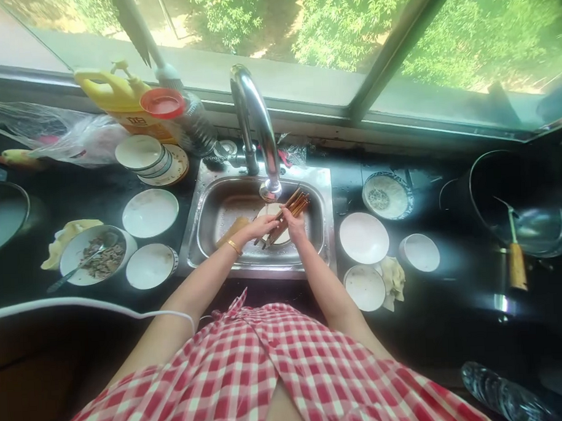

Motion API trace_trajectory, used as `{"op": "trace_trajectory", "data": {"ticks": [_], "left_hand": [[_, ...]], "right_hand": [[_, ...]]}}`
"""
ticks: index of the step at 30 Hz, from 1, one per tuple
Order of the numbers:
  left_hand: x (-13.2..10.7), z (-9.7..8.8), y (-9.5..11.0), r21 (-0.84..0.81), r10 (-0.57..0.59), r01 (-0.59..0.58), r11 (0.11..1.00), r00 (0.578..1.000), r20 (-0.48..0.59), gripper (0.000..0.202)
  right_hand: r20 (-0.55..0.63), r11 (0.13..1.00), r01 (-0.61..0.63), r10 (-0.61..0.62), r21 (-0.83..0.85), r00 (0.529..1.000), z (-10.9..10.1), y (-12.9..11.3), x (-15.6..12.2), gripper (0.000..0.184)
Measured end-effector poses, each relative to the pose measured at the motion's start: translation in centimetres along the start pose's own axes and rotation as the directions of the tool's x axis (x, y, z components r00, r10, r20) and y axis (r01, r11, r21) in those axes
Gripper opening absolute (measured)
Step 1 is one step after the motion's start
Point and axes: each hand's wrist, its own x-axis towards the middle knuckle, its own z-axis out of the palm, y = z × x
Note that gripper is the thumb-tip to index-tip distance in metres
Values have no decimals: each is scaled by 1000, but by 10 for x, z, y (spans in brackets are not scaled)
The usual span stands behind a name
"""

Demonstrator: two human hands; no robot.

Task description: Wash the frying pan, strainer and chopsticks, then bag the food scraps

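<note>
A bundle of brown chopsticks (300, 201) lies slanted across my hands over the steel sink (208, 231). My right hand (294, 226) is closed round the bundle. From the other side, my left hand (263, 226) has its fingers closed against the chopsticks. Right above hangs the end of the curved chrome faucet (270, 189), and a thin stream of water seems to fall from it. A white plate (272, 209) is partly hidden beneath the hands. To the left inside the basin rests a tan, flat piece (232, 230) whose kind I cannot make out.
Left of the sink stand white bowls (150, 213), a bowl of food scraps with a spoon (96, 257), stacked dishes (139, 152) and a yellow jug (111, 96). On the right are more bowls (363, 237), a crumpled cloth (394, 281) and a large pot (478, 185).
</note>
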Motion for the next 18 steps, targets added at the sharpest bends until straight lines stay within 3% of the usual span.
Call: {"op": "trace_trajectory", "data": {"ticks": [3,7,10,15,18], "left_hand": [[-7,3,6,-51,-84,83,995,996,-17,27],[-18,-1,8,-142,-176,156,977,975,-137,27],[-30,-8,4,-108,-239,222,969,953,-184,30],[-46,-16,10,-76,-323,320,944,946,-38,52],[-37,-15,21,-215,-401,410,886,912,87,40]], "right_hand": [[47,997,-49,46,56,998,3,2,2,39],[-22,990,-49,52,130,998,6,0,6,48],[8,990,-51,51,131,999,5,-7,8,42],[115,998,21,-27,57,993,4,-19,5,17],[230,996,73,-82,48,970,9,-15,0,20]]}}
